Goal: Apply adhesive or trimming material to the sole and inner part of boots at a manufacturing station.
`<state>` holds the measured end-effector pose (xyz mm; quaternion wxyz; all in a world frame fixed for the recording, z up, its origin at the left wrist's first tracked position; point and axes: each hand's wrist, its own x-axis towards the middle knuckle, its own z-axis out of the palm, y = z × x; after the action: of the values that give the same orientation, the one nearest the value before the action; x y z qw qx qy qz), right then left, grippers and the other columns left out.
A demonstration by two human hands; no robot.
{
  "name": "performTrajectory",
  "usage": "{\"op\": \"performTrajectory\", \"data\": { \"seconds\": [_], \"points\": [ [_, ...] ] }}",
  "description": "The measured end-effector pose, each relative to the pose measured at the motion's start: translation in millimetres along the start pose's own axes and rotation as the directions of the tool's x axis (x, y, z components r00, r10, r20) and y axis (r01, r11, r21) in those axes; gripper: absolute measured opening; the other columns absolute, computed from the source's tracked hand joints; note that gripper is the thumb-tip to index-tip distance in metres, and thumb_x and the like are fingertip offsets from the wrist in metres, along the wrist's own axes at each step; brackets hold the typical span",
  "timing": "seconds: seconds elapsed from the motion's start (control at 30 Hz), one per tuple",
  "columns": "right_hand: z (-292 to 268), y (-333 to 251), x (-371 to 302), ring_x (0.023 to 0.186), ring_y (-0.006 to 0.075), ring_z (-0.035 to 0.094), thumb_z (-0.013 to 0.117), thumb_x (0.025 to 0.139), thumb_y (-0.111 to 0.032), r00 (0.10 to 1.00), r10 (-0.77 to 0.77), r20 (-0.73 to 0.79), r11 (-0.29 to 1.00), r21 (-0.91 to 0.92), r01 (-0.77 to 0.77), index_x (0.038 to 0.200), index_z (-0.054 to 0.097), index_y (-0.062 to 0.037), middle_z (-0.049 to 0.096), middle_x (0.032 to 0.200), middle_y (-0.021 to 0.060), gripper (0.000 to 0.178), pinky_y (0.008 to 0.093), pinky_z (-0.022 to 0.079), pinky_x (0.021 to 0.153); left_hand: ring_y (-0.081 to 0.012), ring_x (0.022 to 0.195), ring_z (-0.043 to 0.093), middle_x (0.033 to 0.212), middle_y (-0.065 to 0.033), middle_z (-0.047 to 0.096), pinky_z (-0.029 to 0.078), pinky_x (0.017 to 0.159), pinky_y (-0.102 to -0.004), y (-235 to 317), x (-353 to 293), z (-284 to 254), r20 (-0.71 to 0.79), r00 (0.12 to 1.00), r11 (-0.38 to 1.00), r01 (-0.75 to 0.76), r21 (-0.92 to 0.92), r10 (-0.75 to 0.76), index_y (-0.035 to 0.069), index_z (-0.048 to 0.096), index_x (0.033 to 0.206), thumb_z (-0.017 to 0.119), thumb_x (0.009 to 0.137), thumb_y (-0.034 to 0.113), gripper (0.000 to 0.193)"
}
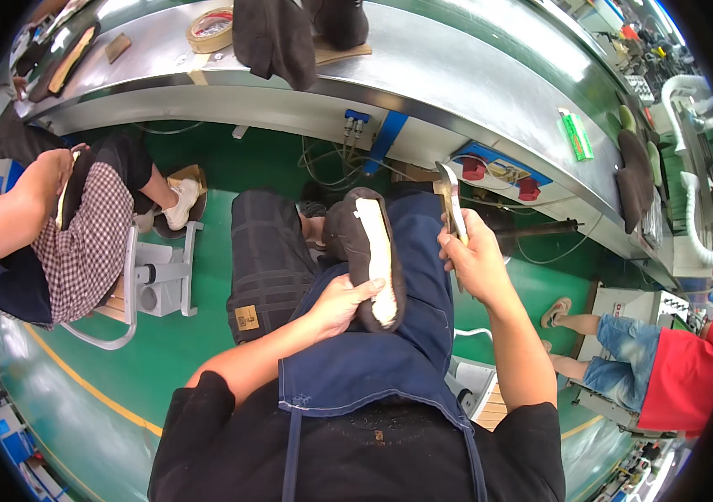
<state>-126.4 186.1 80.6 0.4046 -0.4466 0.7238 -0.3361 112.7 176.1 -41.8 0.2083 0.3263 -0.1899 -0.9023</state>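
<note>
Black T-shirt cloth (348,460) and the navy apron (365,381) over it come closest, worn by the person I'm watching, who sits at a long metal bench (490,92). Over the lap is a dark shoe upper (341,230), its underside turned up so the cream insole strip (377,251) shows along its length. The left hand (340,308) pinches it near the lower end, thumb pressed on the strip, the other fingers tucked against the side. The right hand (475,255) is apart from the upper, off to its right, fingers curled round a metal tool (454,209); it looks like a pair of pincers, though its head is too small to read for sure. Up on the bench rest a tan tape roll (208,42) and a dark boot (344,23), with a green packet (577,135) farther right. To the left, a co-worker (26,205) in a checked apron (93,251) holds another dark shoe (77,186); to the right sits someone in a red shirt (687,376).
</note>
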Motion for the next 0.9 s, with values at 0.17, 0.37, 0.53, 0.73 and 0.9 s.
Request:
{"op": "performTrajectory", "data": {
  "seconds": [0.17, 0.37, 0.53, 0.73, 0.9],
  "points": [
    [-20, 11, -17, 0.07, 0.0086, 0.059, 0.062, 0.1, -0.009, 0.996, 0.079, 0.037, 0.995, 0.057, -0.081, 0.121, 0.058, -0.0012, 0.062, 0.083, 0.0015, 0.022, 0.0257, 0.05, 0.06, -0.0268, 0.108, 0.073, 0.124, -0.0203, 0.072, 0.059, 0.091, -0.038, 23, 40, 31, 0.143, 0.92, 0.866, 0.278, 0.416, -0.364, -0.005, 0.058, 0.139, 0.066, 0.104, 0.043, 0.06],
    [-19, 25, -11, 0.068, 0.0078, 0.058, 0.064, 0.099, -0.01, 0.975, 0.212, 0.061, 0.977, 0.016, -0.213, 0.12, 0.057, -0.0017, 0.059, 0.079, 0.0001, 0.023, 0.0259, 0.051, 0.058, -0.0377, 0.108, 0.068, 0.117, -0.0135, 0.071, 0.053, 0.096, -0.0466, 96, 66, 72, 0.713, 0.353, -0.494, -0.536, 0.685, 0.606, 0.002, 0.064, 0.129, 0.085, 0.079, 0.018, 0.056],
    [-14, 19, -1, 0.08, 0.0121, 0.062, 0.052, 0.094, 0.002, 0.952, 0.269, 0.148, 0.963, -0.012, -0.27, 0.13, 0.053, -0.0024, 0.061, 0.098, 0.0041, 0.036, 0.0285, 0.054, 0.065, -0.0334, 0.101, 0.07, 0.105, -0.0128, 0.073, 0.056, 0.085, -0.047, 124, 107, 42, 0.457, 0.764, -0.412, -0.275, 0.869, 0.455, 0.008, 0.072, 0.112, 0.069, 0.094, 0.033, 0.031],
    [-16, -12, 12, 0.115, 0.0248, 0.067, 0.044, 0.085, 0.011, 0.881, 0.278, 0.383, 0.871, 0.286, -0.399, 0.154, 0.043, -0.0048, 0.062, 0.128, 0.015, 0.071, 0.0358, 0.058, 0.094, -0.0338, 0.085, 0.074, 0.089, -0.0118, 0.075, 0.057, 0.074, -0.0482, 129, 117, 44, 0.39, 0.778, -0.427, -0.175, 0.887, 0.492, 0.009, 0.074, 0.09, 0.059, 0.101, 0.038, 0.035],
    [-16, -18, 35, 0.126, 0.0335, 0.065, 0.045, 0.082, 0.013, 0.788, 0.322, 0.525, 0.657, 0.475, -0.585, 0.153, 0.042, 0.0042, 0.062, 0.135, 0.0209, 0.071, 0.0438, 0.053, 0.107, -0.035, 0.085, 0.074, 0.089, -0.0126, 0.075, 0.057, 0.073, -0.0487, 127, 118, 44, 0.374, 0.789, -0.396, -0.182, 0.9, 0.487, 0.008, 0.073, 0.09, 0.058, 0.102, 0.035, 0.033]
  ]
}}
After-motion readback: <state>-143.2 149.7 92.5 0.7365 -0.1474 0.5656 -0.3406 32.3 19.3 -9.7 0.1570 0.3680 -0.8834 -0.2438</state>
